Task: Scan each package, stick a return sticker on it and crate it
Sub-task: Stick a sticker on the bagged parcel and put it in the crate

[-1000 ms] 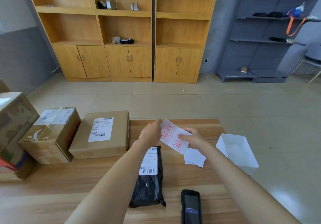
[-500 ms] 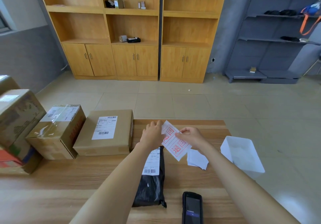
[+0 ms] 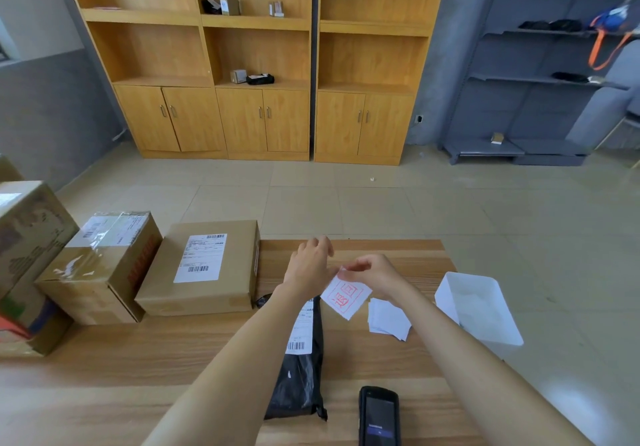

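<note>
A white return sticker with red characters hangs above the table, and both hands pinch its top edge. My left hand holds the left corner, my right hand the right one. Below them lies a black plastic mailer with a white barcode label, lengthwise on the wooden table. A small stack of white sticker sheets lies to the right of the mailer. A black handheld scanner rests face up at the near edge.
Two taped cardboard boxes with shipping labels stand on the left of the table, with larger cartons at the far left. A white plastic bin sits off the table's right edge. Wooden cabinets and grey shelving line the far wall.
The sticker has turned and dropped lower, with my hands drawn closer together at its top edge. The camera view has shifted slightly.
</note>
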`<action>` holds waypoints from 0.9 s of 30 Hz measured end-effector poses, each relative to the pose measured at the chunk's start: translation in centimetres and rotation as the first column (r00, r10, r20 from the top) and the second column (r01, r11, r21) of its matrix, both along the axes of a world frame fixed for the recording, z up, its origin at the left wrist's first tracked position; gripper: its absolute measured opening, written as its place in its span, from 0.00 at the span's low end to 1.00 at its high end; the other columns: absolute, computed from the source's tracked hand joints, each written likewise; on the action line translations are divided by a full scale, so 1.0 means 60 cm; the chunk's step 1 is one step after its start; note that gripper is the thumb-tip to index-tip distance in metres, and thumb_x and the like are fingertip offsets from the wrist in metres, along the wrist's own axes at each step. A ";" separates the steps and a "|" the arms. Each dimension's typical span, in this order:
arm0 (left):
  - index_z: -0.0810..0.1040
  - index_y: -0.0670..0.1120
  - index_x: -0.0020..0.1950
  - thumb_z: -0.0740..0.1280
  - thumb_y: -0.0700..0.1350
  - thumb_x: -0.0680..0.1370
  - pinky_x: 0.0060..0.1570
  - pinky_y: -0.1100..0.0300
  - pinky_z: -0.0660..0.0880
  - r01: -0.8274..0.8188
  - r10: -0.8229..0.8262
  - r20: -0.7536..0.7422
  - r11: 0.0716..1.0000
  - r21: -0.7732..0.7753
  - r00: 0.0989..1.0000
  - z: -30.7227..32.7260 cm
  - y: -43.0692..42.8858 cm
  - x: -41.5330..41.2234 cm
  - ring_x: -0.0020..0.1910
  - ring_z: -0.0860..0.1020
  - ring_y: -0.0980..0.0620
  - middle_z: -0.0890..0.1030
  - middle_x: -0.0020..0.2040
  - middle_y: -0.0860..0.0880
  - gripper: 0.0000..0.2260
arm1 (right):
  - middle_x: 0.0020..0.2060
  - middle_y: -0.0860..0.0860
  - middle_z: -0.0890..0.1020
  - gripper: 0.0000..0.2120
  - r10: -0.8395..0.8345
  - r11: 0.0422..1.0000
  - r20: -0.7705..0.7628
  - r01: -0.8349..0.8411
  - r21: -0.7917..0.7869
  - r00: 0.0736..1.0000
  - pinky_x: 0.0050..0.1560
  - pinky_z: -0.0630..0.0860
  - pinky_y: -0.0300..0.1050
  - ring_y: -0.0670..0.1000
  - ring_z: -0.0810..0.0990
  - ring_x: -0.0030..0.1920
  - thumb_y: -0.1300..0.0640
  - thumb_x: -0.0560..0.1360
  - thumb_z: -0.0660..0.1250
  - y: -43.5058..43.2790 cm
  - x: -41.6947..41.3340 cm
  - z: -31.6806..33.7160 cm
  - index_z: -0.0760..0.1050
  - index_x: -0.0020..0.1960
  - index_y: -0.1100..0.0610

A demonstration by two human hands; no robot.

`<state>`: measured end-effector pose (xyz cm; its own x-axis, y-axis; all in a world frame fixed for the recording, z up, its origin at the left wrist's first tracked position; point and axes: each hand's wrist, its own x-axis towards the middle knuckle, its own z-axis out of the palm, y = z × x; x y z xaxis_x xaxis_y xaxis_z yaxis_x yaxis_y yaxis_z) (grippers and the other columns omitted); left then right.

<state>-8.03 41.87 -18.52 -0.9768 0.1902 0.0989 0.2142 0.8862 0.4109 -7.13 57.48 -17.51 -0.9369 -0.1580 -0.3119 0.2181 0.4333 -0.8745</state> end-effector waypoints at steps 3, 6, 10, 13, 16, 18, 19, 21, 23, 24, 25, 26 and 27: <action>0.75 0.46 0.57 0.63 0.49 0.79 0.55 0.54 0.71 0.058 -0.058 0.021 0.998 0.011 0.998 -0.005 0.004 -0.006 0.57 0.74 0.47 0.76 0.57 0.48 0.10 | 0.45 0.50 0.83 0.08 -0.040 0.999 -0.029 0.040 0.006 0.999 0.44 0.77 0.41 0.50 0.82 0.47 0.57 0.72 0.73 0.007 -0.006 -0.007 0.82 0.51 0.58; 0.78 0.46 0.54 0.61 0.49 0.80 0.49 0.54 0.74 0.084 -0.085 0.050 0.996 0.033 0.995 -0.006 0.007 -0.011 0.53 0.77 0.48 0.79 0.54 0.48 0.10 | 0.45 0.52 0.84 0.06 -0.056 0.998 -0.043 0.058 0.039 0.997 0.50 0.77 0.45 0.51 0.82 0.48 0.56 0.73 0.73 0.014 -0.011 -0.011 0.83 0.49 0.56; 0.78 0.45 0.54 0.61 0.52 0.80 0.46 0.55 0.74 0.091 -0.094 0.058 0.995 0.037 0.994 -0.003 0.006 -0.015 0.52 0.77 0.49 0.80 0.53 0.48 0.13 | 0.42 0.49 0.84 0.03 -0.030 0.998 -0.047 0.033 0.050 0.998 0.50 0.77 0.45 0.49 0.82 0.46 0.54 0.74 0.71 0.018 -0.013 -0.009 0.83 0.46 0.52; 0.79 0.45 0.54 0.61 0.52 0.80 0.48 0.53 0.76 0.106 -0.108 0.068 0.994 0.030 0.992 -0.002 0.005 -0.017 0.52 0.78 0.49 0.81 0.53 0.48 0.13 | 0.41 0.47 0.84 0.04 -0.020 0.998 -0.048 0.023 0.056 0.999 0.50 0.77 0.45 0.48 0.82 0.46 0.55 0.74 0.71 0.019 -0.013 -0.008 0.83 0.47 0.52; 0.79 0.44 0.54 0.61 0.54 0.80 0.46 0.55 0.75 0.111 -0.113 0.077 0.993 0.027 0.991 0.000 0.007 -0.016 0.51 0.78 0.49 0.81 0.53 0.48 0.15 | 0.42 0.47 0.84 0.05 -0.013 0.997 -0.062 0.018 0.078 0.998 0.47 0.78 0.42 0.48 0.82 0.47 0.58 0.73 0.72 0.022 -0.011 -0.009 0.84 0.48 0.54; 0.79 0.44 0.54 0.61 0.55 0.80 0.45 0.55 0.74 0.111 -0.115 0.087 0.993 0.042 0.990 0.001 0.010 -0.015 0.51 0.78 0.48 0.81 0.53 0.47 0.16 | 0.44 0.46 0.83 0.06 -0.011 0.995 -0.080 0.019 0.095 0.997 0.43 0.77 0.38 0.46 0.81 0.46 0.59 0.73 0.72 0.023 -0.011 -0.008 0.84 0.49 0.55; 0.79 0.44 0.55 0.61 0.55 0.80 0.46 0.55 0.74 0.112 -0.116 0.093 0.993 0.044 0.989 0.002 0.011 -0.015 0.51 0.78 0.48 0.81 0.53 0.47 0.17 | 0.43 0.45 0.82 0.06 -0.014 0.994 -0.085 0.023 0.105 0.996 0.41 0.77 0.37 0.45 0.81 0.44 0.59 0.73 0.72 0.022 -0.011 -0.007 0.84 0.49 0.55; 0.79 0.44 0.55 0.60 0.56 0.80 0.46 0.54 0.75 0.112 -0.116 0.104 0.993 0.041 0.988 0.003 0.013 -0.015 0.52 0.78 0.48 0.81 0.54 0.47 0.17 | 0.41 0.44 0.82 0.06 -0.019 0.992 -0.090 0.030 0.126 0.996 0.38 0.76 0.35 0.43 0.80 0.42 0.60 0.73 0.72 0.020 -0.010 -0.005 0.84 0.49 0.55; 0.79 0.44 0.55 0.60 0.56 0.80 0.46 0.54 0.75 0.112 -0.117 0.113 0.993 0.042 0.987 0.003 0.014 -0.016 0.52 0.78 0.48 0.81 0.54 0.47 0.17 | 0.41 0.45 0.82 0.06 -0.018 0.990 -0.094 0.031 0.137 0.995 0.37 0.75 0.34 0.43 0.80 0.42 0.60 0.73 0.71 0.020 -0.011 -0.005 0.84 0.49 0.55; 0.79 0.44 0.55 0.60 0.56 0.80 0.46 0.54 0.75 0.114 -0.118 0.115 0.993 0.044 0.986 0.004 0.014 -0.016 0.51 0.78 0.48 0.81 0.54 0.47 0.17 | 0.41 0.45 0.82 0.06 -0.019 0.990 -0.096 0.032 0.138 0.995 0.37 0.75 0.34 0.44 0.80 0.42 0.60 0.73 0.71 0.020 -0.011 -0.005 0.84 0.50 0.56; 0.79 0.44 0.55 0.60 0.55 0.80 0.46 0.53 0.76 0.114 -0.119 0.118 0.992 0.048 0.986 0.005 0.014 -0.016 0.51 0.78 0.48 0.81 0.54 0.47 0.16 | 0.41 0.45 0.82 0.07 -0.020 0.990 -0.098 0.034 0.139 0.995 0.37 0.75 0.33 0.43 0.80 0.42 0.60 0.73 0.71 0.020 -0.011 -0.005 0.84 0.50 0.56; 0.79 0.44 0.55 0.60 0.55 0.80 0.46 0.53 0.76 0.114 -0.119 0.119 0.992 0.052 0.986 0.005 0.013 -0.016 0.51 0.78 0.48 0.81 0.54 0.47 0.16 | 0.42 0.46 0.83 0.07 -0.019 0.990 -0.101 0.033 0.140 0.995 0.38 0.74 0.32 0.43 0.80 0.43 0.60 0.73 0.71 0.020 -0.012 -0.006 0.84 0.50 0.56; 0.79 0.44 0.54 0.61 0.54 0.80 0.46 0.53 0.76 0.110 -0.116 0.120 0.992 0.057 0.986 0.004 0.013 -0.016 0.51 0.78 0.48 0.81 0.54 0.47 0.16 | 0.44 0.47 0.83 0.07 -0.017 0.990 -0.104 0.031 0.138 0.994 0.38 0.73 0.31 0.43 0.79 0.44 0.60 0.73 0.72 0.021 -0.012 -0.006 0.84 0.51 0.57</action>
